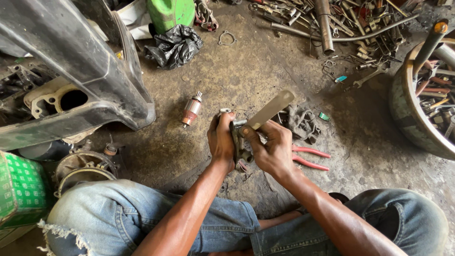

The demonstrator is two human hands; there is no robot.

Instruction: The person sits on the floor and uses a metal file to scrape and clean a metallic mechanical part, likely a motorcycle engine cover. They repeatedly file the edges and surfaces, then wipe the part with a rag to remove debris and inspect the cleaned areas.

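At the centre of the view the left hand point(222, 140) wraps closed around a small grey metal housing point(238, 142), seemingly a motor part though it is mostly hidden, while the right hand point(274, 149) pinches the lower end of a flat metal strip point(271, 109) that slants toward 1 o'clock from the part. A copper-banded armature point(191, 110) lies on the dirt floor point(246, 71) at 10 o'clock, red-handled pliers point(310, 158) and a grey rag point(302, 122) sit just right of the hands. At 3 o'clock a round metal basin point(406, 111) holds screwdrivers and assorted tools point(436, 102), and loose wrenches and pipes point(332, 21) are heaped at 1 o'clock.
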